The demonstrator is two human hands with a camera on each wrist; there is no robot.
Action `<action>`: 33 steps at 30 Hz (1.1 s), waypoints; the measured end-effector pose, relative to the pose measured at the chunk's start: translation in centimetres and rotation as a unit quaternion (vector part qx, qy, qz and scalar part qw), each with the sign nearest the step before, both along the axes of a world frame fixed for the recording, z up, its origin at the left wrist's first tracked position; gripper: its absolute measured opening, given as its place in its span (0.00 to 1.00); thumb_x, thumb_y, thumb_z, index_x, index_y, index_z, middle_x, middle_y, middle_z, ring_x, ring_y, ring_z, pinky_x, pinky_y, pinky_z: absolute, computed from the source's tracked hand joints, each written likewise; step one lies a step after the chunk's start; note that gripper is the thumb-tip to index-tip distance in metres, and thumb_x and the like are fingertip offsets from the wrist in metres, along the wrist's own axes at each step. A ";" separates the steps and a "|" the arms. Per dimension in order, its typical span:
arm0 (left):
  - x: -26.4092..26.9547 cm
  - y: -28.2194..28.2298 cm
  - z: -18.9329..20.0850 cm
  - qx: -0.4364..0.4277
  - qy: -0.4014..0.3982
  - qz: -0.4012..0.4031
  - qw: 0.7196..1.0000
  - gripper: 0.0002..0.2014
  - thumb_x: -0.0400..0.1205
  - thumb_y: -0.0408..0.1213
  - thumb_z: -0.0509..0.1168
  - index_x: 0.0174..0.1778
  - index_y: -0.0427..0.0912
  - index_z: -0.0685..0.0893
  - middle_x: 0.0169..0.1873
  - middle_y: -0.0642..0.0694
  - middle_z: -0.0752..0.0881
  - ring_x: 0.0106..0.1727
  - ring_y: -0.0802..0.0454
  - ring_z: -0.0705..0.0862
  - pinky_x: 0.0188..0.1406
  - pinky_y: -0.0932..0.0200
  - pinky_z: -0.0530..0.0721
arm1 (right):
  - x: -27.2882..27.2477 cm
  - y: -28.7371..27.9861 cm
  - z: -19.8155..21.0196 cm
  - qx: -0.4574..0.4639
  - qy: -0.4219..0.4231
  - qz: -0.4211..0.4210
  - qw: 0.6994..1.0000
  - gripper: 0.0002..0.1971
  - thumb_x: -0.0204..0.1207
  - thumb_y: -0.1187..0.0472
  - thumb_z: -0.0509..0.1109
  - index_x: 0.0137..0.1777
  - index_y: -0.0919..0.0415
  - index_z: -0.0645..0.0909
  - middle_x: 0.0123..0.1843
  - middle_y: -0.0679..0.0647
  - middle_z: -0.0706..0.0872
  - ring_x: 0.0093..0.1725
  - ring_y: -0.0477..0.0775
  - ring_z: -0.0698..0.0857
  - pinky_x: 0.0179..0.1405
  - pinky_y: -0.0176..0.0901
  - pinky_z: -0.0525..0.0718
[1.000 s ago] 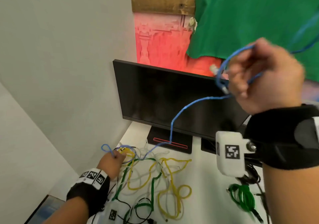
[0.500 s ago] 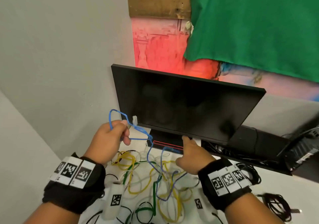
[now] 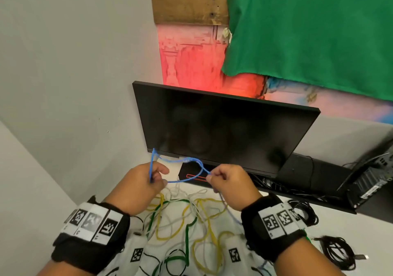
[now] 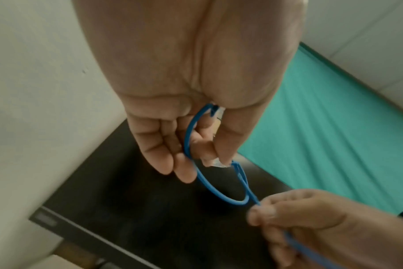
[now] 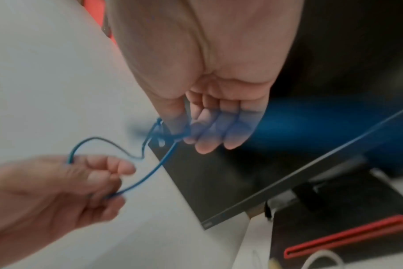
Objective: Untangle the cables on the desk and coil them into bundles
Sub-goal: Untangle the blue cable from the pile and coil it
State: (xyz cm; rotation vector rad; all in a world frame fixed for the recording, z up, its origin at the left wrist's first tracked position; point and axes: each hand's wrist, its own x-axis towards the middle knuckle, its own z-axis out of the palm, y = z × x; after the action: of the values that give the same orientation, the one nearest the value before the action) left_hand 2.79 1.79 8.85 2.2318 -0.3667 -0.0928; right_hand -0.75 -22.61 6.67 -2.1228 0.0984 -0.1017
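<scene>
White worktop (image 3: 331, 216) is carrying a loose tangle of cables toward its left edge, under a dark monitor (image 3: 221, 131). Both hands are lifted above it: the left hand (image 3: 138, 188) is pinching a loop and the clear plug of the blue cable (image 3: 180, 181), while the right hand (image 3: 230, 185) is pinching the same cable further along. It is looking light, thin and springy, likely slipping through loose fingers, so gripping near the plug seems wisest. Counting: one blue, and seemingly one green cable (image 3: 187, 233), one yellow cable (image 3: 200, 241), some white strands, and two black bundles (image 3: 338, 254) at the right edge.
</scene>
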 end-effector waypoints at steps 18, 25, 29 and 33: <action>-0.8 -1.0 -0.8 -0.087 0.104 -0.042 0.990 0.16 0.83 0.38 0.68 0.27 0.47 0.82 0.23 0.51 0.79 0.28 0.57 0.80 0.34 0.65 0.78 | -2.3 1.0 -0.9 -0.173 0.004 0.034 0.984 0.34 0.79 0.45 0.66 0.84 0.48 0.62 0.80 0.45 0.70 0.77 0.48 0.72 0.74 0.43 0.73; -2.5 -2.5 -0.3 -0.363 0.277 -0.063 0.888 0.09 0.80 0.36 0.66 0.38 0.35 0.78 0.19 0.41 0.71 0.18 0.45 0.75 0.32 0.50 0.81 | -1.7 2.4 -0.1 0.065 -0.062 0.072 0.993 0.10 0.80 0.51 0.65 0.41 0.50 0.87 0.40 0.45 0.90 0.44 0.43 0.87 0.51 0.48 0.84; -2.3 -1.1 -1.5 -0.242 0.255 -0.099 0.931 0.07 0.74 0.36 0.72 0.32 0.39 0.83 0.20 0.42 0.71 0.18 0.48 0.72 0.23 0.61 0.75 | -1.0 -0.4 1.3 0.200 -0.122 -0.028 0.972 0.17 0.82 0.54 0.65 0.31 0.52 0.82 0.28 0.49 0.85 0.38 0.53 0.92 0.40 0.39 0.85; -2.0 -0.6 -1.9 -0.213 0.200 -0.096 0.952 0.12 0.74 0.45 0.69 0.25 0.46 0.84 0.23 0.43 0.80 0.34 0.40 0.86 0.42 0.58 0.80 | -1.5 -2.2 2.0 0.115 -0.143 -0.006 0.983 0.20 0.76 0.35 0.61 0.35 0.48 0.80 0.24 0.51 0.80 0.27 0.52 0.82 0.35 0.48 0.86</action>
State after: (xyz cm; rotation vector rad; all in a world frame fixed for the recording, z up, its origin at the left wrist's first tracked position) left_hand 0.76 1.18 6.93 1.6957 -0.3399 -0.5139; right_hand -2.22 -24.78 8.70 -1.8564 -0.0446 -0.3826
